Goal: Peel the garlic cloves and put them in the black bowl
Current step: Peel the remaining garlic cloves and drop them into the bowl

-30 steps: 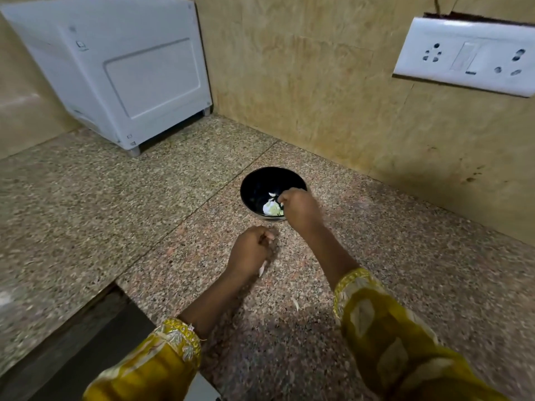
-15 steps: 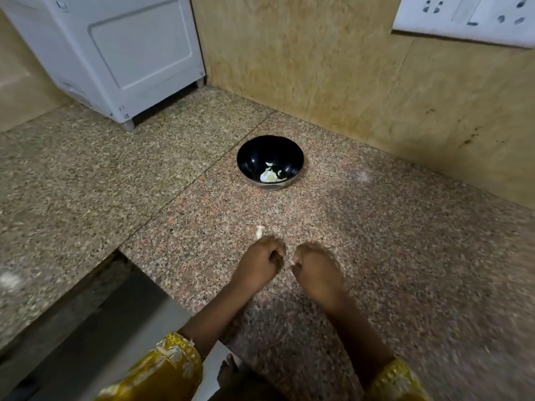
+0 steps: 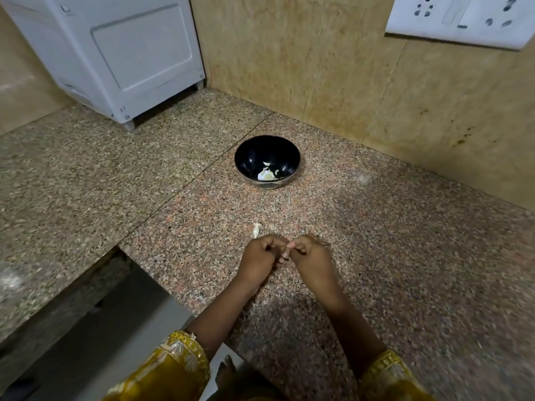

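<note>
Both my left grip (image 3: 259, 254) and my right grip (image 3: 307, 256) are curled tight, fingertips meeting on one small garlic clove (image 3: 286, 251) pinched between them, low over the tabletop (image 3: 376, 241) and close to my body. Only a pale sliver of it shows, so I cannot tell how much skin is left. The clove is little and likely slick, so if I pull the skin too hard it could squirt out and skid across the speckled stone, where a pale scrap would be hard to spot. A loose pale piece (image 3: 256, 229) already lies just beyond my left grip; whether it is skin or a clove I cannot say, and I might sweep it away by accident. The black bowl (image 3: 241, 157) sits well ahead near the wall, a few peeled cloves (image 3: 266, 176) inside, with nothing between it and me. A white appliance (image 3: 115, 53) stands far left, and the tabletop's edge (image 3: 121, 247) drops away to my left, a place for a clove to fall.
</note>
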